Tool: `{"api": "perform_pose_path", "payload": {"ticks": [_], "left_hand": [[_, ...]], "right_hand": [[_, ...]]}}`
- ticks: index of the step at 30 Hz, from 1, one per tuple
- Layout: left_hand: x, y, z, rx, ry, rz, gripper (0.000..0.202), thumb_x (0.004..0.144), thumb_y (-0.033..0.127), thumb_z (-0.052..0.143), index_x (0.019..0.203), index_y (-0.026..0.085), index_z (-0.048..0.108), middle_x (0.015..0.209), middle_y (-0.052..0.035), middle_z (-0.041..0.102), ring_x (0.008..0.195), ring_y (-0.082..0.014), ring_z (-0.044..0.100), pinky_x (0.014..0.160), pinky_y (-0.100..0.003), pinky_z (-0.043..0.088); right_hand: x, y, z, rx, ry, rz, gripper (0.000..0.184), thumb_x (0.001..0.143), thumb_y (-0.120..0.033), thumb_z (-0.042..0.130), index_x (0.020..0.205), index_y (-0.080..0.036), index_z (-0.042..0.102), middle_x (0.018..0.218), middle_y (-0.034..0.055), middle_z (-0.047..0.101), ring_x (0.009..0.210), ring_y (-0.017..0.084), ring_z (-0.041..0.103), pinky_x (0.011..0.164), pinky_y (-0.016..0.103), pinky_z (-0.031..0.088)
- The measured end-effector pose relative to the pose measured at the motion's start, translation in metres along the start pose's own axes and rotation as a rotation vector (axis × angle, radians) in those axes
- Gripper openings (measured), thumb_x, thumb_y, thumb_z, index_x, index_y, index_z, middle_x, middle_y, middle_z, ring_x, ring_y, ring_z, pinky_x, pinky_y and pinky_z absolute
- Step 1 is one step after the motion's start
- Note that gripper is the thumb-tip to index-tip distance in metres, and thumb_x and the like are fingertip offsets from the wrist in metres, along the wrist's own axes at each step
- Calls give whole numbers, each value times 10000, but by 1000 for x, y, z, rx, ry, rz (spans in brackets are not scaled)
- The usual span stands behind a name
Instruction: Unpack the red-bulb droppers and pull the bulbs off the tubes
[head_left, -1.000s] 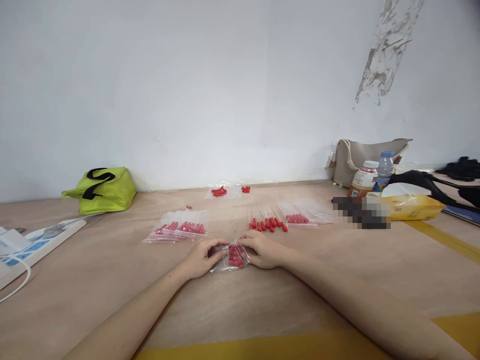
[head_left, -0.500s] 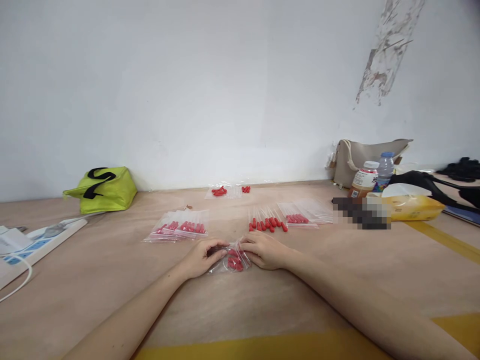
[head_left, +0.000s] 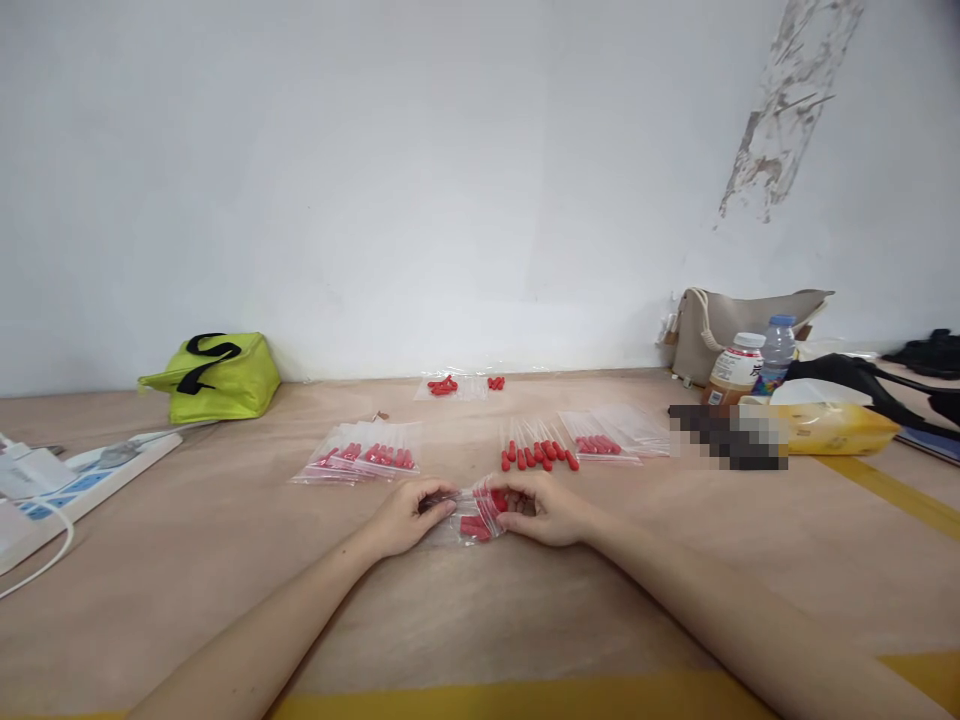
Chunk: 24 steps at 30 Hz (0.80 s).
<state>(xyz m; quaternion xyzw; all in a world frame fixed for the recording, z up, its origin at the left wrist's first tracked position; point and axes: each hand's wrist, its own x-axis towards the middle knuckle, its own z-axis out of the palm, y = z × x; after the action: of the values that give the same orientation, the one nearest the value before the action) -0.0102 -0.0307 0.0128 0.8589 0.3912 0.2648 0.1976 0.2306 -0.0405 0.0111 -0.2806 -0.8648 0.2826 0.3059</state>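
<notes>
A small clear zip bag (head_left: 474, 515) with red-bulbed droppers inside lies on the wooden table (head_left: 225, 560) in front of me. My left hand (head_left: 409, 515) pinches its left edge and my right hand (head_left: 541, 507) grips its right edge, fingers curled. Just beyond my right hand lie several loose droppers with red bulbs (head_left: 538, 452). To the left of them sits a stack of filled bags (head_left: 361, 455).
More clear bags (head_left: 611, 432) lie right of the loose droppers, and another with red bulbs (head_left: 450, 385) near the wall. A lime green bag (head_left: 214, 378) and a power strip (head_left: 67, 485) are at left. Bottles (head_left: 739, 365), a beige bag (head_left: 739, 320) and a yellow packet (head_left: 836, 425) are at right.
My right hand has curled and shifted slightly right along the bag's edge, and the bag has bunched between my hands. The view has tilted a little.
</notes>
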Motion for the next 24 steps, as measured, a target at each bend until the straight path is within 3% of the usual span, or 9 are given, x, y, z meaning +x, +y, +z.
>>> {"api": "perform_pose_path", "payload": {"ticks": [5,9,17,24], "left_hand": [[-1,-1,1,6,13,-3,257,826,334,472,968,181,623,896,-39,658,772,-156,576,713,-266,446],[-1,-1,1,2,11,5,256,828,336,468,961,185,627,905,-39,660,795,-161,580,731,-268,447],[-2,-2,-1,13,2,15,249,830,326,468,962,186,627,935,-44,658,829,-166,584,765,-278,441],[-2,1,-2,22,-1,14,240,827,313,472,958,185,628,932,-40,656,828,-160,586,755,-266,439]], "right_hand": [[2,2,9,-22,73,-1,350,682,-147,581,1025,-205,549,922,12,568,648,77,502,579,192,428],[3,0,14,-74,148,26,198,680,-105,548,862,-182,547,795,-5,525,643,79,471,566,183,407],[0,-1,8,18,172,111,194,699,-148,551,870,-182,466,785,-8,525,667,89,492,590,205,417],[3,8,14,126,176,129,221,683,-172,584,887,-180,499,755,-11,564,663,93,534,599,215,444]]}}
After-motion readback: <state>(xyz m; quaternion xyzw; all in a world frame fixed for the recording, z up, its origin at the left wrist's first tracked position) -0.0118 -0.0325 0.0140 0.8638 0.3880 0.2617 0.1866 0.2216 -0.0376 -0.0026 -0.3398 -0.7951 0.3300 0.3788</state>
